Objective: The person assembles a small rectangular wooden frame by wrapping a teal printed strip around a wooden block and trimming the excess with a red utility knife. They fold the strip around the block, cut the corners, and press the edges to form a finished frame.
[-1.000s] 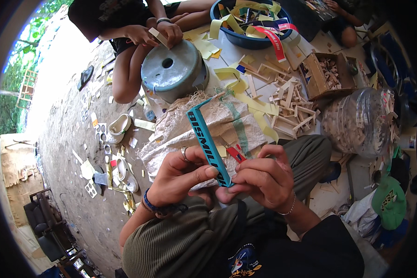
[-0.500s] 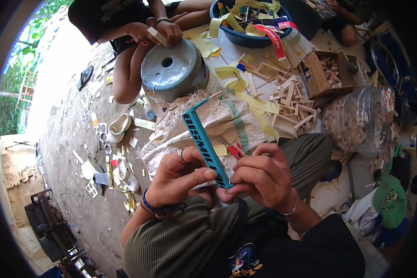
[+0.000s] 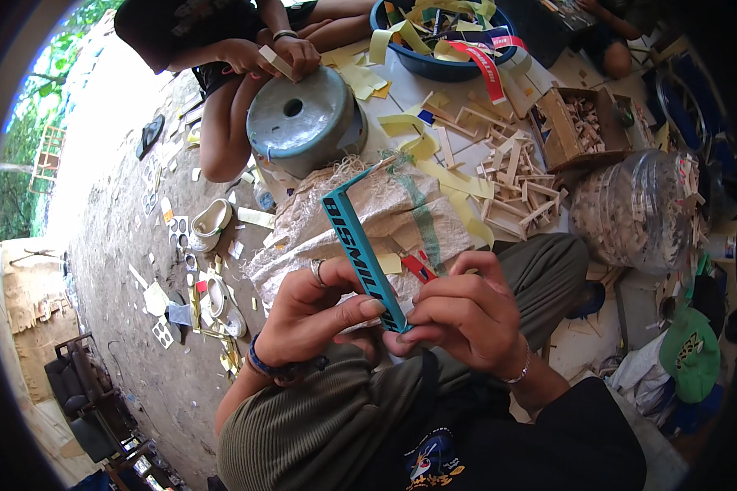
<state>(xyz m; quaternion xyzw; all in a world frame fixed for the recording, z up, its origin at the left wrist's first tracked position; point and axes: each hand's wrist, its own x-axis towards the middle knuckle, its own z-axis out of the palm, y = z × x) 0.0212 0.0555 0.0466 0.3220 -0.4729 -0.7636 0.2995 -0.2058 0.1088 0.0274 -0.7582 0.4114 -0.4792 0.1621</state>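
Note:
A narrow teal-covered wooden frame piece (image 3: 355,245) with dark lettering tilts across the middle, its upper end bent into a short side arm. My left hand (image 3: 311,319) pinches its lower part between thumb and fingers. At the lower end, my right hand (image 3: 469,317) has its thumb and fingertips pressed on the teal covering. Beneath the piece, a pale woven sack (image 3: 303,237) is spread over my lap area. A small red object (image 3: 418,268), its kind unclear, lies on the sack close to my right fingers.
Opposite, a person's hands (image 3: 299,57) hold a pale wooden piece over an upturned metal pot (image 3: 303,123). A blue basin (image 3: 442,69) holds paper strips. To the right are loose wooden frames (image 3: 520,176), a cardboard box (image 3: 549,135) of wood bits and a clear plastic container (image 3: 622,213).
My hands and the teal piece hold nearly the same pose. The view has shifted very slightly.

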